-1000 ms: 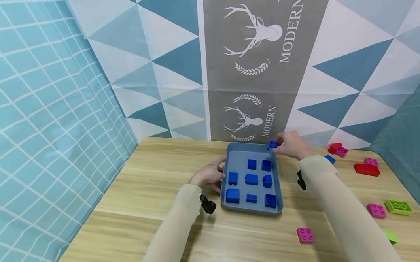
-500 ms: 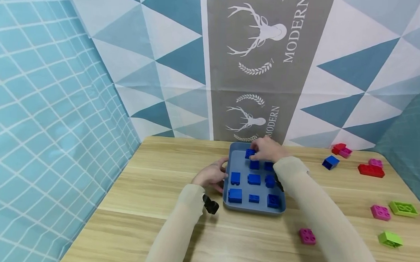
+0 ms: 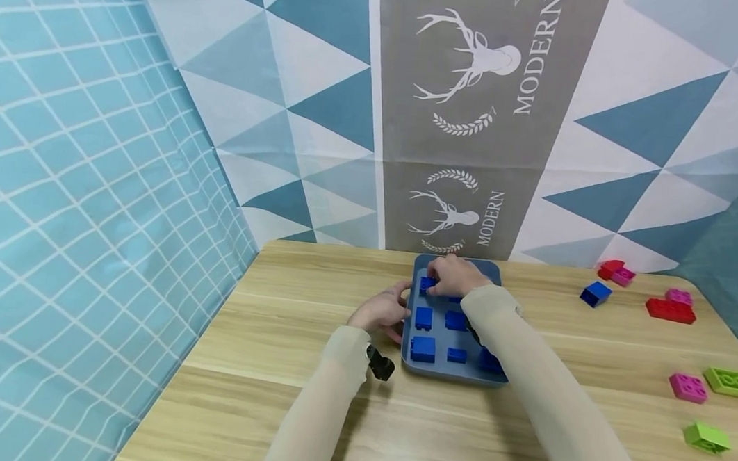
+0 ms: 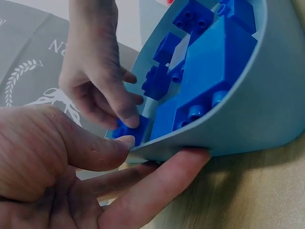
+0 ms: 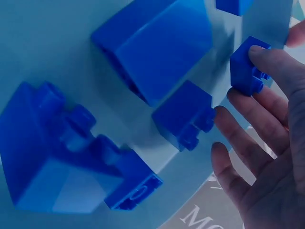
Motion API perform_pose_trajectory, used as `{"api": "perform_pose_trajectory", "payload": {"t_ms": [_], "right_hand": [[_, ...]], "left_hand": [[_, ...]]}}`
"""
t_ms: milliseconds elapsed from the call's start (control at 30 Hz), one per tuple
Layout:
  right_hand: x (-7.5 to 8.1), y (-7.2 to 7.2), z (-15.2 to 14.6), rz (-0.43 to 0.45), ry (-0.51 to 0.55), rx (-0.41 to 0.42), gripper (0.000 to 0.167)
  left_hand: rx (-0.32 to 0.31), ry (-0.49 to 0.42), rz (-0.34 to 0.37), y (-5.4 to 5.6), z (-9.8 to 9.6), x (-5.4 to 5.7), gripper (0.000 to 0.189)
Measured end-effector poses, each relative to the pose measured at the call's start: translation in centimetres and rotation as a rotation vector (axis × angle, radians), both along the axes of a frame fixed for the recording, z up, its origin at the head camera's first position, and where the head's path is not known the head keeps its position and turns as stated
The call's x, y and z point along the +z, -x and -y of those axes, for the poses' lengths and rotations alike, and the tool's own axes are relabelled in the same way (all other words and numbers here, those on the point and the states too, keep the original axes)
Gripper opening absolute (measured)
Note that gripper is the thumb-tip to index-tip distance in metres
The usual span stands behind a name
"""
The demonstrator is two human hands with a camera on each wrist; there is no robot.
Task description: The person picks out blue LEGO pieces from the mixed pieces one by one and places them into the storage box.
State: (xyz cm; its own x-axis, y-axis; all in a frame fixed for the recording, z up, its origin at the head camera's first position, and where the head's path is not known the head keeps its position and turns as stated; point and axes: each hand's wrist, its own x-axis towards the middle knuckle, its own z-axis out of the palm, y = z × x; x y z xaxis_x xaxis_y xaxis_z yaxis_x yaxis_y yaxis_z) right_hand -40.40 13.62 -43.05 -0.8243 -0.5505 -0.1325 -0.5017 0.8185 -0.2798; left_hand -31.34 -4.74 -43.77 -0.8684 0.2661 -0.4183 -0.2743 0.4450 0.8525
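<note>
A grey-blue tray (image 3: 452,377) lies on the table with several blue toy building bricks (image 3: 422,349) spaced over its floor. My left hand (image 3: 380,310) holds the tray's left wall; in the left wrist view its thumb is at the rim and a finger lies against the outer side (image 4: 281,109). Reaching over the tray, my right hand (image 3: 457,275) pinches a small blue building brick (image 5: 245,67) between thumb and fingers, low near the left wall toward the back. My right sleeve and wrist cover the bricks on the tray's right side in the head view.
Outside the tray, a loose blue brick (image 3: 595,294) lies at the back right. Red (image 3: 670,310), pink (image 3: 688,388) and green bricks (image 3: 707,438) are scattered along the table's right side. A patterned cloth (image 3: 325,117) hangs behind the table.
My right hand has carried the small blue brick from the tray's far right corner leftward and down to its left side. The left hand stays at the tray's left wall.
</note>
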Motion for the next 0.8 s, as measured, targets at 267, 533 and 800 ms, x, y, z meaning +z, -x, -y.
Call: {"api": "perform_pose_trajectory", "payload": {"t_ms": [267, 533, 800], "right_hand": [[-0.6, -0.2, 0.1, 0.021, -0.018, -0.023, 0.039], [-0.4, -0.2, 0.1, 0.02, -0.057, -0.022, 0.04], [0.9, 0.3, -1.6, -0.005, -0.033, -0.051, 0.042]], "left_hand": [[-0.002, -0.011, -0.002, -0.1, -0.4, -0.2, 0.068], [-0.007, 0.019, -0.004, 0.1, -0.7, -0.3, 0.067], [0.012, 0.005, -0.012, -0.1, 0.1, -0.3, 0.068]]}}
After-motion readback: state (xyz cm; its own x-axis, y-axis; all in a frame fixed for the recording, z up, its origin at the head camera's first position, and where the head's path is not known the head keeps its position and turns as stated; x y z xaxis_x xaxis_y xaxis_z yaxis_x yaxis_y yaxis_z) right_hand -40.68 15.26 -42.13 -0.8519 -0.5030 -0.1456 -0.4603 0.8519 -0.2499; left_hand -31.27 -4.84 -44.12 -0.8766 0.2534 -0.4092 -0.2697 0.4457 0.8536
